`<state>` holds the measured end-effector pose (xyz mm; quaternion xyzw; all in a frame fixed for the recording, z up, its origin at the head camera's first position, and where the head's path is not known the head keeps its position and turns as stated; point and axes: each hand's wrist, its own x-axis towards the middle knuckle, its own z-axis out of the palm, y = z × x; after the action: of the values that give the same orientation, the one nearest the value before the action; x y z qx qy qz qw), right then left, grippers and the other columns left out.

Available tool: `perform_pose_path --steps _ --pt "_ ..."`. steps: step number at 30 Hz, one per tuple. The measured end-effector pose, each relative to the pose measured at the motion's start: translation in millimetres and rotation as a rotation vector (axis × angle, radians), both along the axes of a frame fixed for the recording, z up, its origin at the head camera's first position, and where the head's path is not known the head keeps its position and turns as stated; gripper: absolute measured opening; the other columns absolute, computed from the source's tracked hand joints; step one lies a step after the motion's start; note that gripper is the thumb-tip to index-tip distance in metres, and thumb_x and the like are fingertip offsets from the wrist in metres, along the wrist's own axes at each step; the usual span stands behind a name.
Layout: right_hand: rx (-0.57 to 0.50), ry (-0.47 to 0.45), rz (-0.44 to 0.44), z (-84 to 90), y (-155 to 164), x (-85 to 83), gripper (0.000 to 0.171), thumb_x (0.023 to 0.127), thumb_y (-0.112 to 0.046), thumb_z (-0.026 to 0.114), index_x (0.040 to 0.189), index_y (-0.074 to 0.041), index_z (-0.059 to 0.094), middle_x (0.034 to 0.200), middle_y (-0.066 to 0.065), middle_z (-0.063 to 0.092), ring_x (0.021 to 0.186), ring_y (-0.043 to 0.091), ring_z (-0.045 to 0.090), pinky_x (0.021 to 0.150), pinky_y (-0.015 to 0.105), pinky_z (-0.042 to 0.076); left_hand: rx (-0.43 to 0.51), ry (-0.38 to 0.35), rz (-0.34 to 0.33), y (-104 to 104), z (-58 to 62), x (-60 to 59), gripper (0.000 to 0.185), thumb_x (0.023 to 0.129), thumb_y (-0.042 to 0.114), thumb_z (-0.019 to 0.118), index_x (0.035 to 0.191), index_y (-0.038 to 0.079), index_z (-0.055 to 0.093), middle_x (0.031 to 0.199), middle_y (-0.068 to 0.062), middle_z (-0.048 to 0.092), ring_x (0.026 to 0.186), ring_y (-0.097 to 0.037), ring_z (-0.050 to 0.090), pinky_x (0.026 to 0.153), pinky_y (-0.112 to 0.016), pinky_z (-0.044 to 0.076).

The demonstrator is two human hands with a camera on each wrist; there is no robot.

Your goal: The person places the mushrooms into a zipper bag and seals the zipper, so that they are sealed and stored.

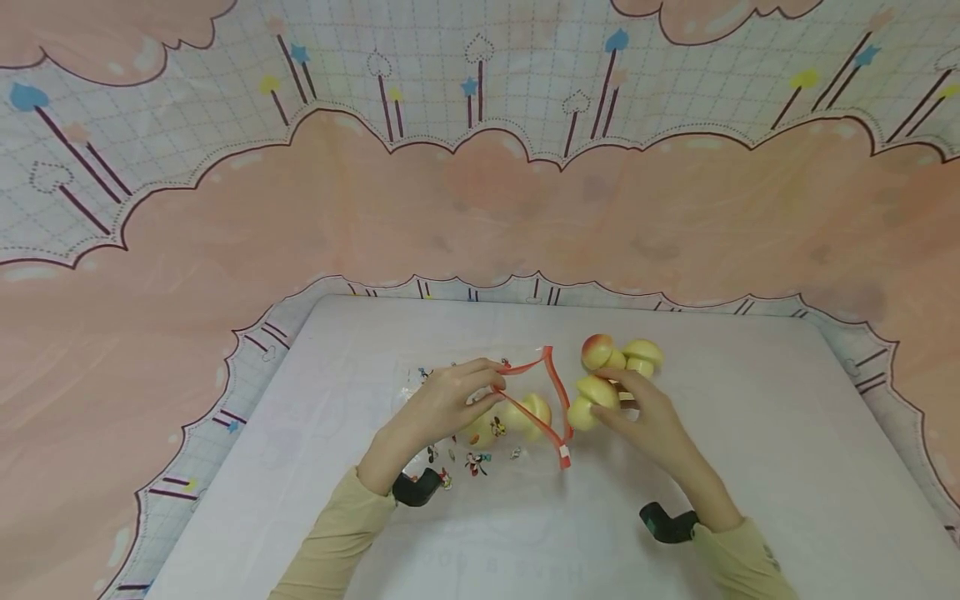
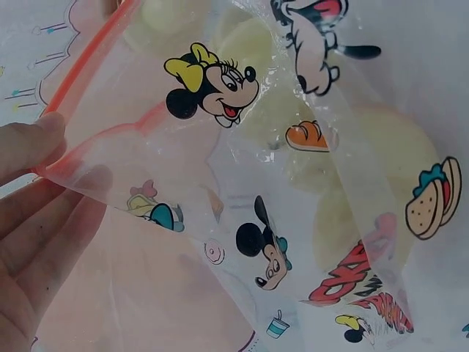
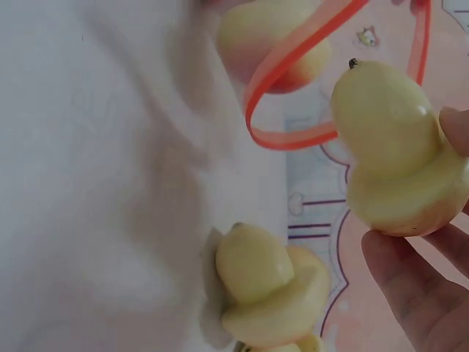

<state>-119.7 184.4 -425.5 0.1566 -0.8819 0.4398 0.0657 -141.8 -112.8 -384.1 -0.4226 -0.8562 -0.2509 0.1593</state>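
Seen from above: a white worktop framed by a pink and pale blue patterned cloth.

At left, a left hand in a beige sleeve, pinching the red zip edge of a clear plastic bag between thumb and fingers, holding the mouth open toward the right. Bag lying flat on the worktop, printed with small cartoon mice, food and comic lettering, plain in the left wrist view, where the fingers show through the film beside the red strip. Inside the bag, pale yellow toy fruit, blurred through the plastic; exact count not clear.

At centre, the bag's red zip rim standing up in a loop, its far corner raised.

Just right of the rim, a right hand, also beige-sleeved, gripping a yellow pear-shaped toy fruit in curled fingers, at the open mouth of the bag, touching or nearly touching the rim. In the right wrist view, the same piece held by fingertips, with the red loop just behind it.

Beyond the right hand, on the bare worktop, two more toy fruits side by side: one with a red blush, one yellow-green.
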Motion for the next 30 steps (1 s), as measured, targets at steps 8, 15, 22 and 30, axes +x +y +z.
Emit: perform_pose_path --steps 8,15,22,30 --pt "-0.031 -0.015 0.041 -3.9 -14.6 -2.4 0.048 0.083 -0.014 0.075 0.127 -0.008 0.058 0.123 0.008 0.062 0.106 0.018 0.056 0.084 0.028 0.056 -0.007 0.028 -0.009 2.0 -3.6 -1.3 0.012 0.083 0.012 0.074 0.093 0.009 0.069 0.110 -0.008 0.071 0.086 -0.014 0.071 0.069 -0.019 0.056" --pt "-0.073 -0.044 0.089 -10.4 -24.0 -4.0 0.049 0.083 -0.014 0.075 0.127 -0.006 0.057 0.127 0.009 0.060 0.108 0.023 0.056 0.086 0.037 0.056 -0.021 -0.010 -0.003 5.4 -2.9 -0.3 0.012 0.084 0.013 0.073 0.094 0.009 0.069 0.112 -0.007 0.070 0.094 -0.016 0.070 0.075 -0.021 0.057" --pt "-0.085 -0.102 0.093 -16.4 -31.9 -3.8 0.049 0.083 -0.015 0.075 0.128 -0.008 0.058 0.124 0.008 0.061 0.109 0.023 0.057 0.086 0.032 0.056 -0.027 -0.023 -0.012 8.1 -4.3 -0.8 0.011 0.085 0.013 0.072 0.094 0.009 0.069 0.112 -0.006 0.071 0.092 -0.014 0.070 0.074 -0.019 0.057" --pt "-0.106 -0.145 0.175 -23.8 -41.7 -5.8 0.048 0.084 -0.012 0.073 0.128 -0.002 0.057 0.125 0.015 0.061 0.109 0.031 0.059 0.087 0.038 0.058 -0.024 -0.013 -0.021 9.8 -5.5 -2.2 0.010 0.085 0.012 0.072 0.094 0.010 0.069 0.107 -0.005 0.071 0.091 -0.014 0.070 0.073 -0.017 0.057"
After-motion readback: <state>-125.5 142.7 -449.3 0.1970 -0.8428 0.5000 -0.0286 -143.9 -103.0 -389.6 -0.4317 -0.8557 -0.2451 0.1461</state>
